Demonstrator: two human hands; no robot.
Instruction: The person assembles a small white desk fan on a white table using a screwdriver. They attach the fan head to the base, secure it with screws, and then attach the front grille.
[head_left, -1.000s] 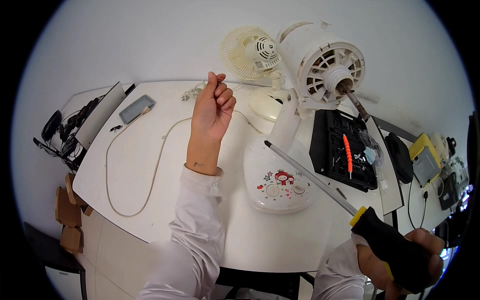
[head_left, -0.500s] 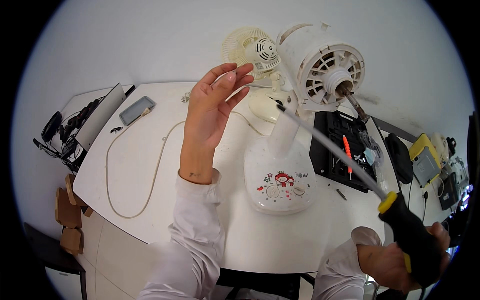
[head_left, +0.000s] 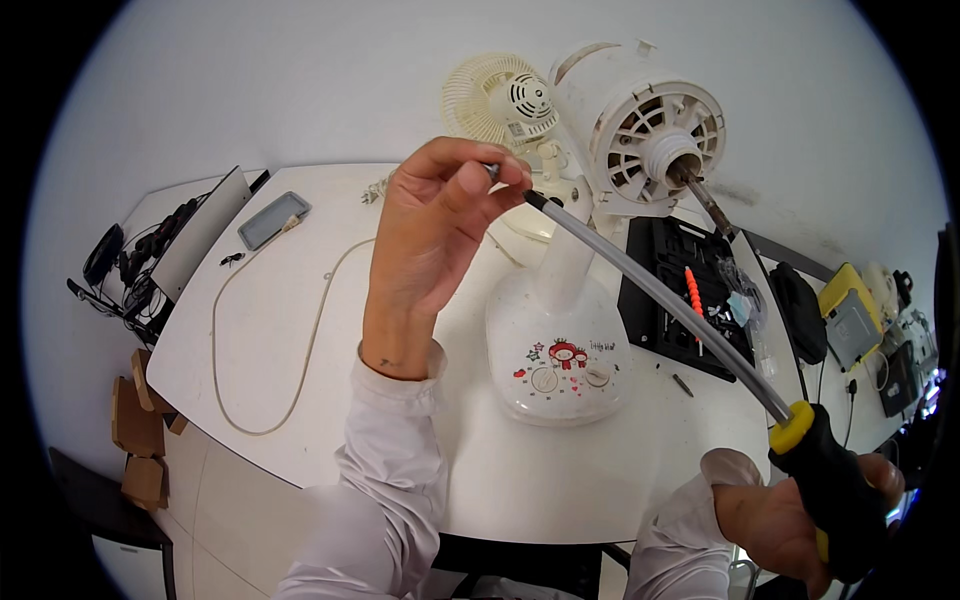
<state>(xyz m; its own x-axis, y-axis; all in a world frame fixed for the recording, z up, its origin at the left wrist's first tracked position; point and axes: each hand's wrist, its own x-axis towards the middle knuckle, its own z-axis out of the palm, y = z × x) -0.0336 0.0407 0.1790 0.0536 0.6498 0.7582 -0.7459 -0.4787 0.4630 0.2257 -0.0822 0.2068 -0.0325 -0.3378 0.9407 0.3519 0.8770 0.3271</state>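
Note:
My left hand is raised over the table, thumb and fingers pinching a small dark metal screw. In my right hand is the black-and-yellow handle of a long screwdriver. Its dark tip points up and left, close beside the fingertips of my left hand. Beneath the shaft stands a white fan base with two knobs, a red cartoon print and an upright neck. Behind it rises a large white drum-shaped housing with a slotted end and a rusty metal shaft.
A small cream fan stands at the back. An open black tool case holding an orange rod lies on the right. A cream cord loops across the table's left side, near a grey tray. A small dark bit lies by the case.
The screwdriver tip has moved up and left to my left hand's fingers. My left hand has turned and its fingers have drawn closer together, showing the screw.

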